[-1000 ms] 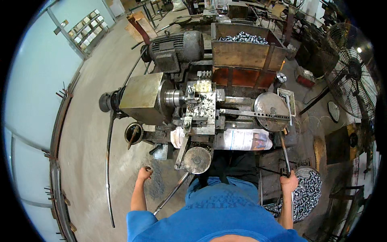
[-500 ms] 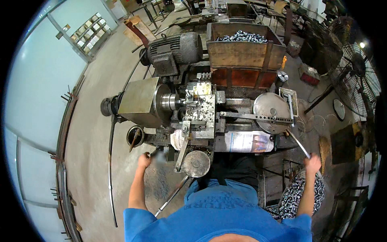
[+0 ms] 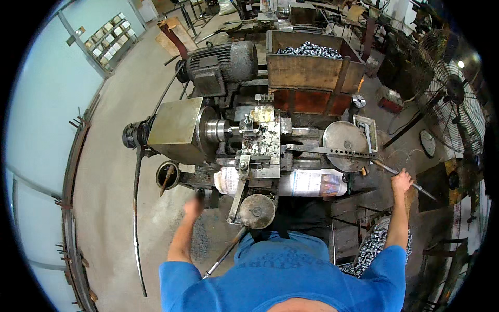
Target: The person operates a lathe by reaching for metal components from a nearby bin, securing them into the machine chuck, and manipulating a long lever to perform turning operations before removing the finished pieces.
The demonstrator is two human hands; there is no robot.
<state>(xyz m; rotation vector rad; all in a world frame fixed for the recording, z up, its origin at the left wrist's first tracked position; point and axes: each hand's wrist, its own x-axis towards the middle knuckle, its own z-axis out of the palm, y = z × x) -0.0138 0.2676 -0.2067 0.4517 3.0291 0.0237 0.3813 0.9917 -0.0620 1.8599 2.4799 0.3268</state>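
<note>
My right hand (image 3: 402, 182) is closed round a long metal lever (image 3: 422, 191), which slants out from beside a round metal disc (image 3: 347, 141) on the right of a lathe. My left hand (image 3: 193, 207) is low at the lathe's left front, by a small dark part (image 3: 200, 194). Motion smears its fingers, so whether it holds anything is unclear. Between the hands stands the lathe's carriage (image 3: 266, 138), with metal chips on top. To its left is the spindle (image 3: 216, 130). A smaller round disc (image 3: 256, 211) with a flat arm sits close to my body.
Behind the lathe are a motor (image 3: 221, 67) and a wooden crate (image 3: 314, 73) with small metal parts. More parts fill a heap (image 3: 370, 255) at my lower right. A fan (image 3: 455, 91) stands far right. A pot (image 3: 167, 175) with a stick is at left.
My right hand has moved up and away from me, swinging the lever's free end outward to the right. My left hand has shifted slightly right and is now blurred.
</note>
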